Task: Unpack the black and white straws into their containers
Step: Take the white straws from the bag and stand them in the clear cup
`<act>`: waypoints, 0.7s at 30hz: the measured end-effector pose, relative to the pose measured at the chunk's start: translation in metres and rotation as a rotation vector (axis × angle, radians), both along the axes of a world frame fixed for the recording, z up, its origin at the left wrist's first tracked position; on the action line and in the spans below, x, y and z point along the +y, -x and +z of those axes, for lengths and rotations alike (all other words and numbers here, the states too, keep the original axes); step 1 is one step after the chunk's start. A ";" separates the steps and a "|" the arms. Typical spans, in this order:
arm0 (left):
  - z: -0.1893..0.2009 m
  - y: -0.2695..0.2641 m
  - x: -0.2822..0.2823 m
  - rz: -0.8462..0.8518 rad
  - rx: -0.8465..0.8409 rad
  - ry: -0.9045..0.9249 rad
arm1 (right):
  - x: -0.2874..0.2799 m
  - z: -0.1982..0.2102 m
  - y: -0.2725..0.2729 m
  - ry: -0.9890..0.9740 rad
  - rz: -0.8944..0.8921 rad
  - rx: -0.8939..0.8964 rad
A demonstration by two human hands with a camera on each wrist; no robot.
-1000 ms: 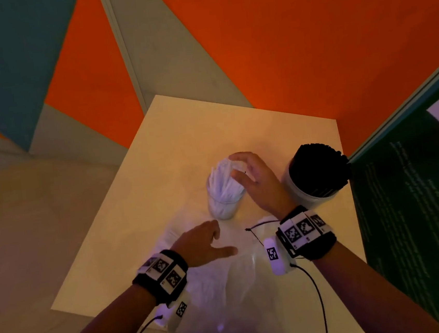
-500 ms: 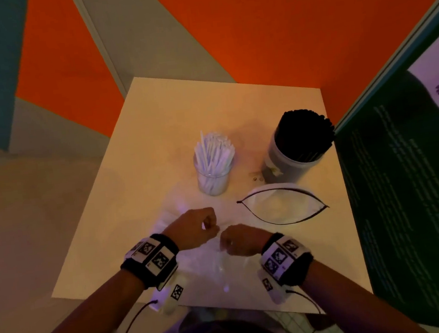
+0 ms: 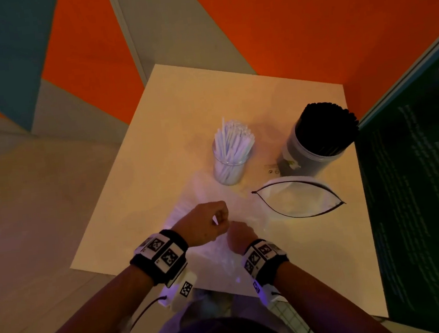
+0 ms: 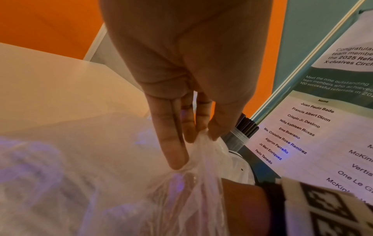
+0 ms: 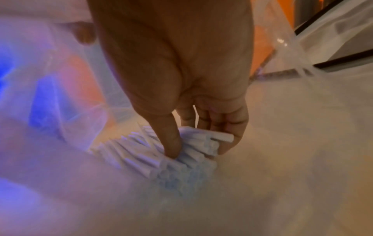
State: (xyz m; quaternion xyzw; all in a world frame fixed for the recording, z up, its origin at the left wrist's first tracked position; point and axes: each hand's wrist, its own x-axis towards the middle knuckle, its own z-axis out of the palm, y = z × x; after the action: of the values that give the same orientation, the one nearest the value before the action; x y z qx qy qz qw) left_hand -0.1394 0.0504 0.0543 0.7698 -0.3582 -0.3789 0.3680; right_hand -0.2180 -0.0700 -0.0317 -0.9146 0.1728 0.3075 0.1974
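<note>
Over the table's near edge, left hand (image 3: 205,226) pinching plastic bag (image 4: 193,183), right hand (image 3: 240,236) fingers gripping white straws (image 5: 193,150).

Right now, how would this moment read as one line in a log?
left hand: pinches plastic bag open | right hand: grips white straws inside bag | glass cup: part-filled

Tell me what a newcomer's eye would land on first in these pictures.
First, the two hands at the near edge of the table: the left hand pinches the clear plastic bag while the right hand grips a bunch of white straws inside it. Behind them stand a clear cup of white straws and, to its right, a grey container packed with black straws.
</note>
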 end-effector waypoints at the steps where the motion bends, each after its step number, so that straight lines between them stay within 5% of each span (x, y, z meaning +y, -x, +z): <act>1: 0.000 0.000 0.001 0.006 0.007 -0.001 | 0.000 0.001 0.000 -0.009 0.003 -0.007; 12: -0.006 -0.002 -0.004 0.003 -0.021 -0.038 | -0.015 0.032 0.004 -0.051 0.109 -0.027; 21: -0.008 -0.003 -0.026 -0.096 -0.140 -0.171 | -0.110 0.140 0.028 0.201 0.334 0.193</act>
State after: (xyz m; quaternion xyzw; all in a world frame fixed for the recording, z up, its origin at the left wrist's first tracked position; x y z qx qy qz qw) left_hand -0.1369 0.0247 0.0462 0.8050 -0.3860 -0.3705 0.2566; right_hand -0.2460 -0.1798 0.1084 -0.9119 0.0668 0.4035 0.0339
